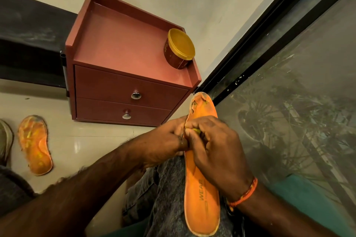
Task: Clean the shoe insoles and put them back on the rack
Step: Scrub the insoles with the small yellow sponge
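1. Worn orange foam insole with "WEAR" print (202,194) sits lower centre-right of frame, lengthwise along the person's lap on grey denim fabric (165,198), torn toe end pointing up toward the cabinet corner. Lap likely serves as a backing so it doesn't flex while worked on.
2. Left hand (163,140), centre of frame, fingers curled onto the insole's left edge at mid-length – prob. steadying it against the other hand's pull.
3. Right hand (213,146), w/ orange thread wristband (245,194), is curled over the insole's top face, fingertips pinched at the same spot; a small yellowish bit shows between the fingers, can't tell what it is. Looks like picking or scraping dirt off, i.e. cleaning step underway.
4. Second orange insole, stained w/ yellow patches (34,144), lies flat on the pale tiled floor (81,140) at lower left, well apart from both hands – whether done or waiting, can't tell.
5. Red-brown two-drawer cabinet (125,74), upper centre, carries a round tub w/ yellow lid (180,49) near its right edge; contents unknown.
6. No rack visible in frame; putting back not yet begun.
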